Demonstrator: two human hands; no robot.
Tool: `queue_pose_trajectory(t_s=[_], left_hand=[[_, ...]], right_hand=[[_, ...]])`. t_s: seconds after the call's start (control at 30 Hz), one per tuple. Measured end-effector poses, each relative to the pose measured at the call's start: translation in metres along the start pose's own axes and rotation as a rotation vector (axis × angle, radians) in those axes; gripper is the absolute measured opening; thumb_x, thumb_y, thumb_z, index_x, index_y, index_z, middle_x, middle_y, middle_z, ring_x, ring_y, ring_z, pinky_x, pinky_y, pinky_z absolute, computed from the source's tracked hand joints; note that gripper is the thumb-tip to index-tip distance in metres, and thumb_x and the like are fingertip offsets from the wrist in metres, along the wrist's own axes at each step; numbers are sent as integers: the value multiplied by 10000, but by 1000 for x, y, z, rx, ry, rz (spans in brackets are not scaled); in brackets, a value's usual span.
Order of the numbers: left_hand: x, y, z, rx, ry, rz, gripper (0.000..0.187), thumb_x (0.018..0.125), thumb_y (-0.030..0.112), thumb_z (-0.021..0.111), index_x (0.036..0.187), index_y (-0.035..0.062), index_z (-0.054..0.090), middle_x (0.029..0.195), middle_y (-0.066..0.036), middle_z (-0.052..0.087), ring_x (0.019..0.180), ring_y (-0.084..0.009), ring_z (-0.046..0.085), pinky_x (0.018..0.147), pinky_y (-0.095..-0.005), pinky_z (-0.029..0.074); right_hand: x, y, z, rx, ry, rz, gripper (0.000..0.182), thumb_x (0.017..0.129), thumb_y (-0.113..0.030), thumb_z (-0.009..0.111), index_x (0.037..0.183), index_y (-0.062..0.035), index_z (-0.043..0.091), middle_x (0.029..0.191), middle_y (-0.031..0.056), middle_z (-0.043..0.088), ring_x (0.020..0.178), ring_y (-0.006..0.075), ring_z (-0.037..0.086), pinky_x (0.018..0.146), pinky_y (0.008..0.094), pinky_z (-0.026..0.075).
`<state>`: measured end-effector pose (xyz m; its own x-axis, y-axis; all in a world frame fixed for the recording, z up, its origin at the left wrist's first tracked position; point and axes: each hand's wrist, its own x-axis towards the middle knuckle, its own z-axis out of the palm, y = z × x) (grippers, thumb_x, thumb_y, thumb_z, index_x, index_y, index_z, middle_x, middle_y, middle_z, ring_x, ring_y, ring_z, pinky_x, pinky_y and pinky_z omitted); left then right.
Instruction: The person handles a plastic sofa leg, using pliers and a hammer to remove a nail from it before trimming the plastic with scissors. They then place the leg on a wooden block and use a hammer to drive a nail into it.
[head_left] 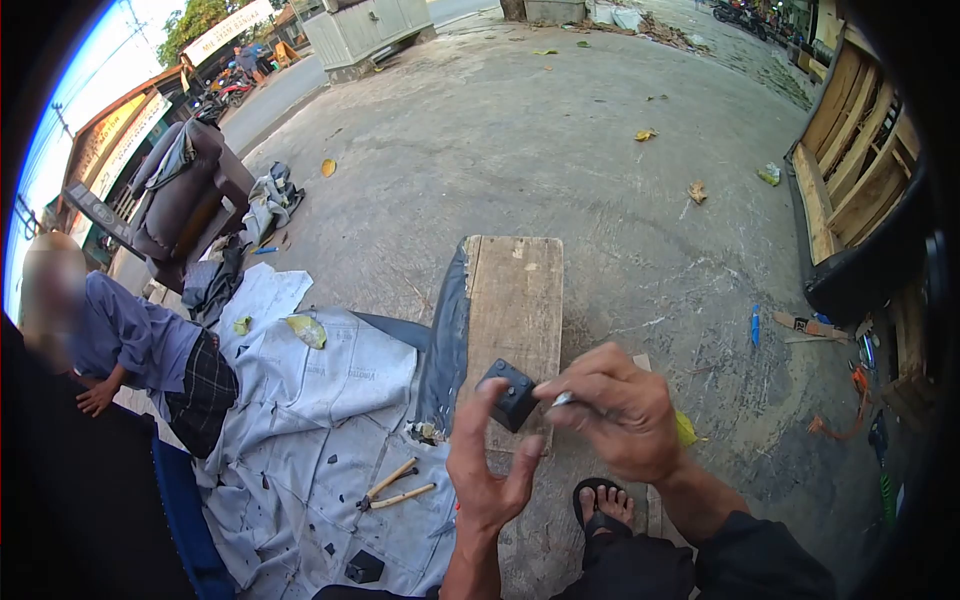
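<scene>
A square black block (512,394) with small raised studs overlaps the wooden board (522,290) in front of me. My left hand (490,455) is open at its near side, thumb and forefinger apart, with the forefinger right at the block's left edge. From the other side, my right hand (620,410) pinches a small silvery metal piece (562,399). The tips of its fingers are close to the block's right edge. Lower left, a pair of pincers (393,488) with pale yellow handles lies spread on the grey-white sheet (330,385).
Another black block (365,567) lies on the sheet among dark scraps. At left a person in a blue shirt (140,325) sits beside it. A brown armchair (185,195) stands behind. To the right are a wooden frame (850,150), a blue pen-like item (755,325) and tools.
</scene>
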<state>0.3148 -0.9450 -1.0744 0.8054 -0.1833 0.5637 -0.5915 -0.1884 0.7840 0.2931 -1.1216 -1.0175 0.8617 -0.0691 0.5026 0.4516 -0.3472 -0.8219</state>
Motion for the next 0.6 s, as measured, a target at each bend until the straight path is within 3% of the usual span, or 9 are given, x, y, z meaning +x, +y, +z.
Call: queue_pose_trajectory(t_s=[0.03, 0.1, 0.17, 0.23, 0.3, 0.37, 0.43, 0.53, 0.6], left_hand=[[2, 5, -2, 2, 4, -9, 558, 857, 74, 752, 1358, -44, 535, 1248, -210, 635, 1159, -363, 618, 1005, -434, 473], [-2, 15, -10, 67, -70, 15, 290, 870, -11, 696, 1155, -53, 661, 1058, -166, 716, 991, -322, 698, 891, -386, 532], [1, 16, -17, -88, 18, -181, 110, 915, -62, 617, 1005, -42, 676, 982, -142, 731, 927, -232, 708, 846, -337, 534], [2, 13, -25, -301, 203, -400, 90, 980, -24, 561, 1020, -27, 641, 1027, -131, 734, 908, -157, 669, 829, -285, 506], [0, -7, -25, -344, 282, -356, 101, 1015, 37, 551, 1106, 0, 572, 921, -53, 672, 799, -97, 575, 787, -238, 461], [-13, -34, -25, -322, 232, -474, 193, 993, 72, 583, 1169, 32, 512, 991, -35, 552, 852, -119, 546, 801, -260, 457], [-19, -42, -12, -259, 103, -567, 476, 881, 169, 773, 1244, 46, 490, 1051, -13, 495, 907, -104, 494, 813, -254, 443], [-21, -50, 7, 33, 66, -489, 675, 788, 230, 867, 1313, 17, 500, 1114, -81, 598, 997, -165, 590, 877, -290, 484], [-12, -42, 12, 191, -42, -450, 731, 728, 251, 905, 1313, -9, 552, 1177, -164, 672, 1090, -238, 655, 943, -328, 501]], right_hand=[[4, -7, 4, 37, -65, -102, 261, 817, -30, 803, 1074, -34, 756, 969, 76, 703, 865, 163, 642, 793, 275, 497], [9, -16, 11, 35, -102, -134, 258, 834, -21, 783, 1090, -35, 754, 983, 84, 709, 881, 171, 654, 791, 292, 505], [5, -14, 18, 44, -128, -189, 256, 850, -13, 762, 1105, -37, 753, 996, 91, 716, 898, 179, 665, 788, 308, 514], [-12, 3, 9, -106, 147, -11, 234, 886, -21, 717, 1119, -32, 742, 976, 103, 723, 907, 231, 684, 781, 350, 525], [-41, 55, -8, -300, 215, 276, 228, 919, -116, 700, 1138, -62, 731, 987, 108, 712, 945, 282, 664, 821, 387, 540], [-119, 167, -31, -646, 97, 541, 338, 906, -198, 715, 1201, -39, 673, 1082, 160, 681, 977, 353, 655, 900, 438, 523], [-216, 233, -34, -1171, 6, 737, 462, 864, -252, 750, 1243, -25, 615, 1154, 231, 623, 996, 407, 632, 945, 476, 497], [-267, 241, -38, -1201, -22, 817, 516, 846, -280, 748, 1257, -21, 573, 1174, 280, 572, 1017, 432, 617, 910, 493, 504], [-284, 257, -52, -863, -180, 858, 409, 856, -250, 719, 1173, -20, 602, 1102, 267, 584, 1002, 449, 619, 896, 514, 509]])
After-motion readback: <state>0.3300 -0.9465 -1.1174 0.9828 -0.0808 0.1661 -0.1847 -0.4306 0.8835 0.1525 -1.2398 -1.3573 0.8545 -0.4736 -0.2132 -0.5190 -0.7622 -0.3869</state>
